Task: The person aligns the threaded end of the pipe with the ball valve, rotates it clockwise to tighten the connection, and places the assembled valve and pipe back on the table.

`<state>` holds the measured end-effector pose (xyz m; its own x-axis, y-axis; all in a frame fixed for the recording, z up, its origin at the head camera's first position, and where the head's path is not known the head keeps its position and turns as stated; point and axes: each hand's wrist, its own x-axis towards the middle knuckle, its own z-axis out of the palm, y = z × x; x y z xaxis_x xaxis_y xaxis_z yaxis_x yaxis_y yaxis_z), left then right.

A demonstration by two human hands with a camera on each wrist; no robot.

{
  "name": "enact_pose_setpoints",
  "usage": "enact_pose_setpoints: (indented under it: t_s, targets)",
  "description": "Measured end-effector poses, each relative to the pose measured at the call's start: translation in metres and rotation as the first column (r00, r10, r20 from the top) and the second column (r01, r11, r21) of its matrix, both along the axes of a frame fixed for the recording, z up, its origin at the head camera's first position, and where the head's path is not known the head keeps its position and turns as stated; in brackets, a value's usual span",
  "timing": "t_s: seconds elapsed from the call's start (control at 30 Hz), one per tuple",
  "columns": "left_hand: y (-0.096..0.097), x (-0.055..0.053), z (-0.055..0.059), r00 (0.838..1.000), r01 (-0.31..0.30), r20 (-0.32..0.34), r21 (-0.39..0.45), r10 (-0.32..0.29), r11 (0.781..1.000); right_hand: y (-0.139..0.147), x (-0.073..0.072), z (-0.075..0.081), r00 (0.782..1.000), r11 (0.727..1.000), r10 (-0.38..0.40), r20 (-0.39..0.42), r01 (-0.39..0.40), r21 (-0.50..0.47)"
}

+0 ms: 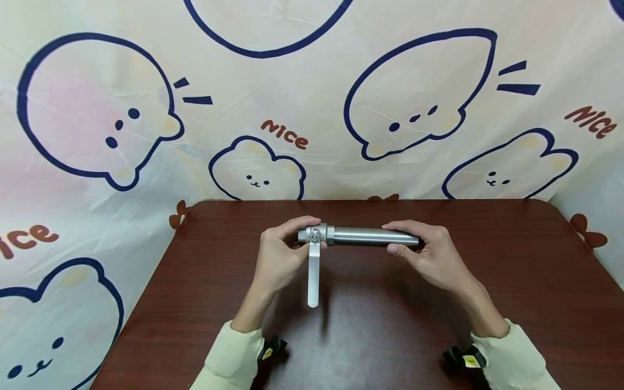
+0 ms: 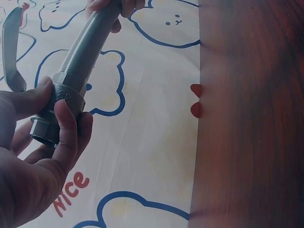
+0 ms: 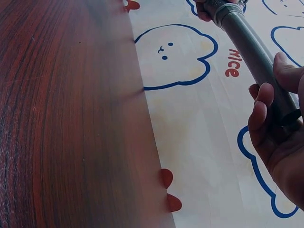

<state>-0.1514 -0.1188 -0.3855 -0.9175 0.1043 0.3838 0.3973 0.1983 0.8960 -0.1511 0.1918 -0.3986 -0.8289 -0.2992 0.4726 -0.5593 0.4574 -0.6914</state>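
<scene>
A silver ball valve (image 1: pixel 316 233) with a long flat lever handle (image 1: pixel 313 276) is joined to a straight metal pipe (image 1: pixel 365 236), the two held level above the table. My left hand (image 1: pixel 283 249) grips the valve body, thumb and fingers on opposite sides of it. The lever points toward me in the head view. Around the pipe's far right end curl the fingers of my right hand (image 1: pixel 434 252). In the left wrist view the open end of the valve (image 2: pixel 45 130) faces back past the palm. The pipe's free end (image 3: pixel 290 114) lies within the right hand's grasp.
Beneath the hands is a dark brown wooden table (image 1: pixel 205 303) with rounded back corners. Behind it hangs a pale cloth (image 1: pixel 322 97) printed with blue-outlined cartoon animals and the word Nice. Dark straps (image 1: pixel 465 358) with yellow labels sit at both wrists.
</scene>
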Motion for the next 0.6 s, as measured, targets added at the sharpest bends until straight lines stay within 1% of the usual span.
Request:
enact_pose_setpoints:
  t_s: [0.17,0.3,0.43,0.53,0.6]
  targets:
    - [0.0008,0.0008,0.0002,1.000,0.003,0.003,0.000,-0.003,1.000,0.0012,0.0006,0.0003,0.999,1.000,0.015,0.044,-0.015,-0.009]
    - [0.0012,0.0015,0.0002,1.000,-0.001,-0.002,-0.009,0.001,1.000,0.0021,0.0006,0.0004,0.997,0.999,0.038,0.060,-0.037,-0.015]
    - [0.0009,0.0014,0.0000,1.000,-0.007,0.001,-0.013,0.007,1.000,0.0015,0.0004,-0.0003,0.997,0.999,0.040,0.073,-0.038,-0.020]
    - [0.0007,0.0003,0.0000,1.000,-0.016,0.003,-0.014,0.016,1.000,0.0002,-0.0004,-0.0012,0.997,0.999,0.037,0.070,-0.036,-0.018]
    - [0.0005,-0.0002,0.0006,1.000,-0.024,0.003,-0.012,0.025,1.000,-0.0003,-0.0011,-0.0016,0.998,0.999,0.035,0.049,-0.034,-0.010]
